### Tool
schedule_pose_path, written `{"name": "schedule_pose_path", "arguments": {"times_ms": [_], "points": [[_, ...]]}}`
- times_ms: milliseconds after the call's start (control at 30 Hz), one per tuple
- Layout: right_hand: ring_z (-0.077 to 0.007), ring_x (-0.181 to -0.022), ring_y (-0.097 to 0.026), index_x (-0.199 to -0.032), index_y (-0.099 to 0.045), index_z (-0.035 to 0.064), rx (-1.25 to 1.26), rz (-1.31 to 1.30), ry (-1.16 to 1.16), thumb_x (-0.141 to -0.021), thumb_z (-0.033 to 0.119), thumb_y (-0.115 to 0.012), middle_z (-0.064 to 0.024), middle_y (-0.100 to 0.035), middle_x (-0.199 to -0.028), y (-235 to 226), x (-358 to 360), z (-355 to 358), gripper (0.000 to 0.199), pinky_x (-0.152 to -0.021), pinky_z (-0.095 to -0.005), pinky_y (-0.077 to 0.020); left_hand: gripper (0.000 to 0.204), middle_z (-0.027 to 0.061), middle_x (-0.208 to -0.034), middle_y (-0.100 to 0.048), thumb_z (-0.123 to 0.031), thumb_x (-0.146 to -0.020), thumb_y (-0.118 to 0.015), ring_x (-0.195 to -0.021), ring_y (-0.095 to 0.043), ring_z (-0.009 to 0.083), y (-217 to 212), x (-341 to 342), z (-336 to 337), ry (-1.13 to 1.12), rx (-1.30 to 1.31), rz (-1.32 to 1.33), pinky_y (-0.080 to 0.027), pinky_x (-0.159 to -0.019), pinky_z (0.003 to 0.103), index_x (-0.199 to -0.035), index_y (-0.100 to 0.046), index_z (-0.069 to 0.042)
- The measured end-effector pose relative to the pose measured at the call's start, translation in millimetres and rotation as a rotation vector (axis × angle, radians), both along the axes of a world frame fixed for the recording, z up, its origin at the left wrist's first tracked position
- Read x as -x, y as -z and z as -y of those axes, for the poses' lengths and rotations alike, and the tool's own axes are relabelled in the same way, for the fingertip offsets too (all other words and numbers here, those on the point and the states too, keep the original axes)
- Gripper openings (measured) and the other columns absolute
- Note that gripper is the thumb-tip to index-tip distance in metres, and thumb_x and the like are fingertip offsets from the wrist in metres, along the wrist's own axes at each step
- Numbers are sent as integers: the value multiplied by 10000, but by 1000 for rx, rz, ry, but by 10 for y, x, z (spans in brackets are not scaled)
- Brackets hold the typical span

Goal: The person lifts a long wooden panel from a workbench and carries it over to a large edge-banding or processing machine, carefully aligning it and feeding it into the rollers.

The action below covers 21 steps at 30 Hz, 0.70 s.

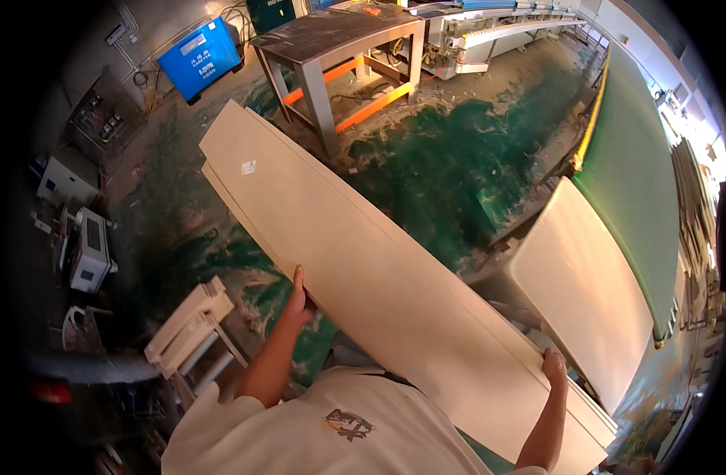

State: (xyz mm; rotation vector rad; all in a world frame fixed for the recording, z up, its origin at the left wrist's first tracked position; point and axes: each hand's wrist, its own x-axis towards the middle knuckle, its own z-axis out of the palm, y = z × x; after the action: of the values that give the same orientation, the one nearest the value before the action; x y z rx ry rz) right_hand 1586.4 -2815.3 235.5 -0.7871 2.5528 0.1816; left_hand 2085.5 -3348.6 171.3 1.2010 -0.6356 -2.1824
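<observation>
My left hand (300, 301) clasping one long edge of a beige panel (394, 269), my right hand (554, 368) gripping the opposite edge, panel slanting between them, green surface (633, 158) beyond right hand, dark-topped table (335, 36) ahead.

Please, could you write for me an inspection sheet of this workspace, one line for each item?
Surface: green floor, pale dust-like streaks
Job's things: long pale panel, small white label near its far end
Clutter: pale wooden pieces at left
Hands: left hand on panel's left edge, right hand on its right edge
Cables: thin lines, cables or conduits, upper-left wall
Surroundings: blue box, dark-topped table
</observation>
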Motion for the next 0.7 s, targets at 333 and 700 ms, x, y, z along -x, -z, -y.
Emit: {"name": "schedule_pose_path", "arguments": {"times_ms": [333, 700], "points": [[-498, -929, -677, -1043, -617, 52, -25, -125, -36, -972, 149, -469, -316, -691, -940, 289, -738, 3652, 191, -789, -599, -530, 938, 64, -1484, -522, -809, -884, -532, -1305, -518, 251, -29, -389, 4220, 36, -17, -15, -436, -1075, 456, -1523, -445, -128], [-482, -950, -680, -1025, -592, 76, 97, -106, 34, -965, 124, -500, -286, -695, -953, 718, -1111, 7695, 120, -786, -574, -542, 971, 43, -1548, -479, -824, -882, -514, -1373, -478, 240, -264, -394, 8490, 91, 7, 106, -394, -1136, 458, -1557, -400, -135]]}}
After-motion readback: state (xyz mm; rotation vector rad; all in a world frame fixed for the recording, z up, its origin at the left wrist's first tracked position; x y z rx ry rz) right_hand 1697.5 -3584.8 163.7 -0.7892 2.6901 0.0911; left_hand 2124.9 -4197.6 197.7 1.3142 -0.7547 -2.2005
